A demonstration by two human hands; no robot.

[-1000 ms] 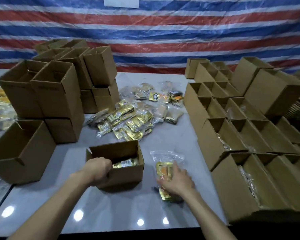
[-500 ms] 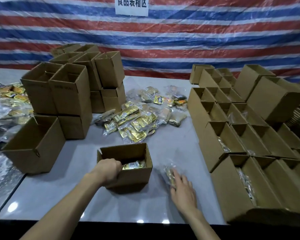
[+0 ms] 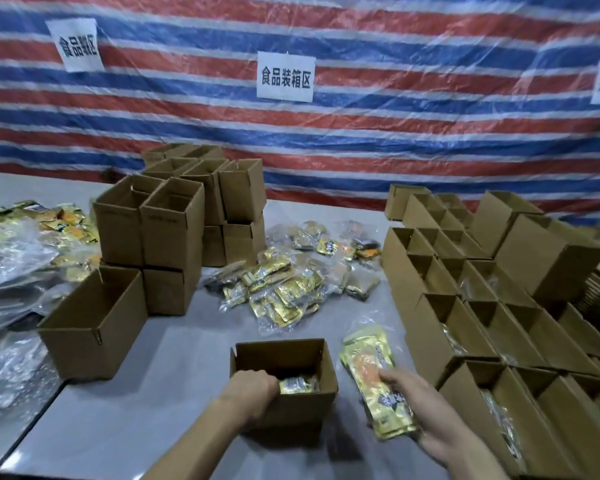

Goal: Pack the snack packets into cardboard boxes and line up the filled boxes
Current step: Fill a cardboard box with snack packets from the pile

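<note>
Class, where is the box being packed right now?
Head view: the open box sits low and centre on the table, its near-left rim gripped by the left hand, the right hand holding snack packets just to its right.

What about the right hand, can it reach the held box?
Probably yes: the right hand, holding packets, is beside the box, whose top is open; the left hand grips one corner.

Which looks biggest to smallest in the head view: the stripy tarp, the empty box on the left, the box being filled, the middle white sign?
1. stripy tarp
2. empty box on the left and box being filled: look alike, one nearer, so tied.
3. middle white sign
</note>
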